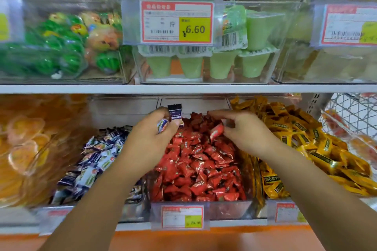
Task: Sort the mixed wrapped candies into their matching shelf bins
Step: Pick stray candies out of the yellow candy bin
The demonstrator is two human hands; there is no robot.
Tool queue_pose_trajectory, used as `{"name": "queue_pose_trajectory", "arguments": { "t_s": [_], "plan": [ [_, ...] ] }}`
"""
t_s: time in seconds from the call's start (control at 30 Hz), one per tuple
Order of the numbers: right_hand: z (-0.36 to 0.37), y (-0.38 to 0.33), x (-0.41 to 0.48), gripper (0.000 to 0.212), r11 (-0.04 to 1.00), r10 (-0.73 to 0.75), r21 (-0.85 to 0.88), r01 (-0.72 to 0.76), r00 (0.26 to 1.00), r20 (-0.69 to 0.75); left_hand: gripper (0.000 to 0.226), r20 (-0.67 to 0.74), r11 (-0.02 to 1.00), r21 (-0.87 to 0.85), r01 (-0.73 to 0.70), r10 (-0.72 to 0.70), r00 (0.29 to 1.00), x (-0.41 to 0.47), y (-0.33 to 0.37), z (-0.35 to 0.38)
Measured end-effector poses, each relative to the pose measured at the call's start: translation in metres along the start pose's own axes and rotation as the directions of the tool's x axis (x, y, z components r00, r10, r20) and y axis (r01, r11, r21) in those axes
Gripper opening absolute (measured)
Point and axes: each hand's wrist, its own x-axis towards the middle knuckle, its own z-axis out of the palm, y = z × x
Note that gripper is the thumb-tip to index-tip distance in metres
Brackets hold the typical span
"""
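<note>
Three clear bins sit side by side on the lower shelf. The middle bin (228, 208) holds red wrapped candies (195, 165). The left bin holds purple and white wrapped candies (91, 161). The right one holds yellow wrapped candies (302, 136). My left hand (151, 136) hovers over the back of the red bin and grips purple and white candies (174, 113), one sticking up from the fingers. My right hand (242, 128) reaches into the red pile with fingers curled down; whether it pinches a candy I cannot tell.
An upper shelf (183, 88) hangs just above my hands, carrying bins of green jelly cups (204, 63) and fruit-shaped sweets (67, 47). Price tags (176, 22) front the bins. Orange jellies (22, 144) fill the far left bin. A wire basket (355, 114) stands at right.
</note>
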Motion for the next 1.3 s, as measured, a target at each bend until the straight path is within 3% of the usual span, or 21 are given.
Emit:
{"name": "queue_pose_trajectory", "arguments": {
  "t_s": [0.1, 0.23, 0.4, 0.6, 0.7, 0.83, 0.97, 1.03, 1.13, 1.3],
  "plan": [
    [0.01, 0.003, 0.001, 0.045, 0.997, -0.016, -0.072, 0.016, 1.0, -0.005, 0.021, -0.048, 0.998, 0.048, 0.041, -0.039, 0.998, 0.001, -0.011, -0.016],
    [0.012, 0.006, -0.004, 0.039, 0.999, 0.011, 0.047, -0.009, 0.999, -0.05, 0.024, -0.085, 0.984, 0.108, 0.144, -0.135, 0.987, 0.002, -0.023, -0.034],
    [0.013, 0.009, -0.01, 0.036, 0.998, 0.011, 0.069, -0.008, 0.999, -0.048, 0.018, -0.145, 0.953, 0.179, 0.244, -0.22, 0.965, 0.011, -0.048, -0.045],
    [0.003, 0.015, -0.021, 0.035, 1.0, -0.002, -0.028, 0.0, 0.998, -0.069, 0.049, -0.115, 0.911, 0.269, 0.314, -0.293, 0.949, 0.012, -0.06, -0.041],
    [-0.008, 0.022, -0.027, 0.032, 0.999, 0.008, -0.032, -0.012, 0.994, -0.105, 0.053, -0.095, 0.94, 0.27, 0.21, -0.191, 0.977, 0.014, -0.049, -0.031],
    [-0.037, 0.039, -0.032, 0.029, 0.997, 0.079, 0.026, -0.075, 0.974, -0.213, 0.041, -0.076, 0.977, 0.211, 0.025, -0.009, 0.997, 0.014, -0.016, -0.002],
    [-0.074, 0.073, -0.032, 0.03, 0.978, 0.177, -0.059, -0.201, 0.941, -0.287, 0.036, 0.035, 0.981, 0.136, -0.14, 0.137, 0.99, 0.013, 0.012, 0.039],
    [-0.083, 0.088, -0.033, 0.023, 0.956, 0.258, -0.085, -0.281, 0.942, -0.213, 0.039, 0.122, 0.964, 0.117, -0.24, 0.226, 0.966, 0.012, 0.021, 0.06],
    [-0.081, 0.102, -0.031, 0.023, 0.949, 0.244, -0.178, -0.261, 0.963, -0.11, 0.042, 0.237, 0.94, 0.074, -0.333, 0.307, 0.922, 0.008, 0.036, 0.086],
    [-0.057, 0.11, -0.014, 0.037, 0.905, 0.254, -0.39, -0.172, 0.953, 0.168, 0.061, 0.375, 0.938, 0.066, -0.341, 0.293, 0.879, 0.009, 0.042, 0.114]
  ]
}}
